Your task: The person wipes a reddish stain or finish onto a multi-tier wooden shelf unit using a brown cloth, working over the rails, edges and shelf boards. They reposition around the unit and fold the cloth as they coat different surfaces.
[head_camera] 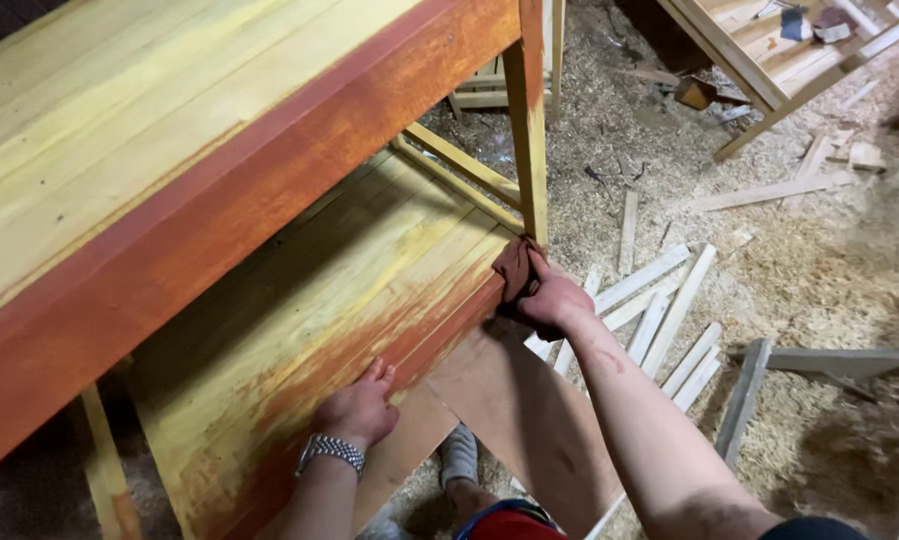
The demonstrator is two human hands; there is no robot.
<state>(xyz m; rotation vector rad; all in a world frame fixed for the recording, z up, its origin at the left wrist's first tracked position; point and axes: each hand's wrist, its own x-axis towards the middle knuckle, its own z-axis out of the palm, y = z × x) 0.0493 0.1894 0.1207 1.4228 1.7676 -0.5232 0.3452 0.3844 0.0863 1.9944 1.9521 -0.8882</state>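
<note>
1. The right hand [554, 300] grips a dark reddish rag [514, 268], fingers clamped around it, pressing it against the far corner of the lower shelf [309, 320] — just at the foot of the upright leg [529, 140].
2. The left hand [359, 408] lies flat on the shelf's front edge, fingers together, a metal watch [329, 452] on the wrist.
3. The shelf's edge runs lengthwise from the left hand up to the rag — the right hand is nearer the corner.
4. Loose slats [659, 305] lie on the sawdust floor [819, 260] beside the right arm.
</note>
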